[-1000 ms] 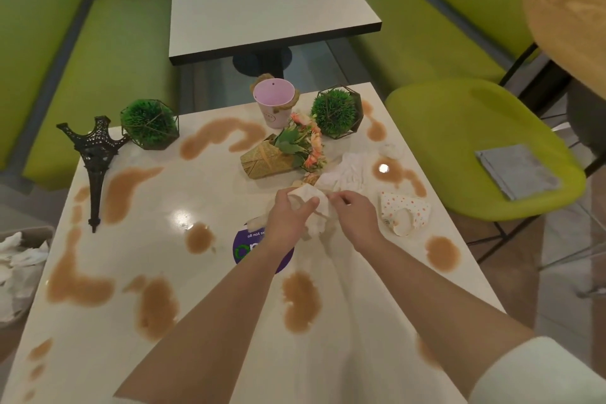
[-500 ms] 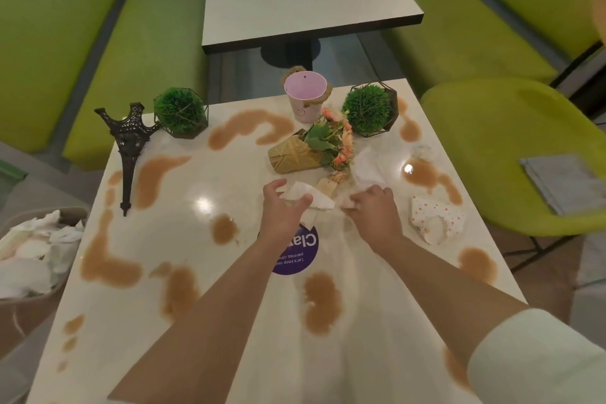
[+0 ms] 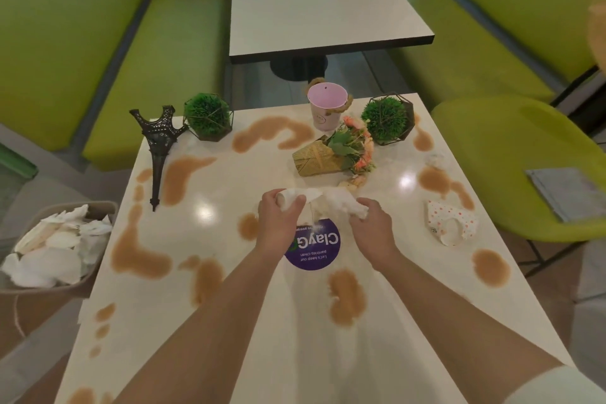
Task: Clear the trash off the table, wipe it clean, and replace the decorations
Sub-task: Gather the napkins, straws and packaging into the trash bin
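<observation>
Over the middle of the white table (image 3: 262, 321), my left hand (image 3: 278, 223) grips a crumpled white napkin (image 3: 295, 196). My right hand (image 3: 372, 228) grips a second wad of white tissue (image 3: 341, 202) beside it. A crushed dotted paper cup (image 3: 451, 221) lies at the right. Brown spill patches (image 3: 346, 297) cover the tabletop. Decorations stand at the far side: a dark Eiffel tower model (image 3: 159, 147) lying down, two green ball plants (image 3: 208, 116) (image 3: 387, 120), a pink bucket (image 3: 326, 105) and a tipped flower basket (image 3: 331, 154).
A bin (image 3: 59, 272) full of white paper trash stands left of the table. A green chair (image 3: 511, 154) with a grey cloth (image 3: 567, 192) on it is at the right. Another table (image 3: 321, 3) and green benches lie beyond. A purple round sticker (image 3: 314, 248) marks the table.
Both hands have gathered the white napkins and drawn them toward me, away from the flower basket. The view has shifted so the bin at the left shows more.
</observation>
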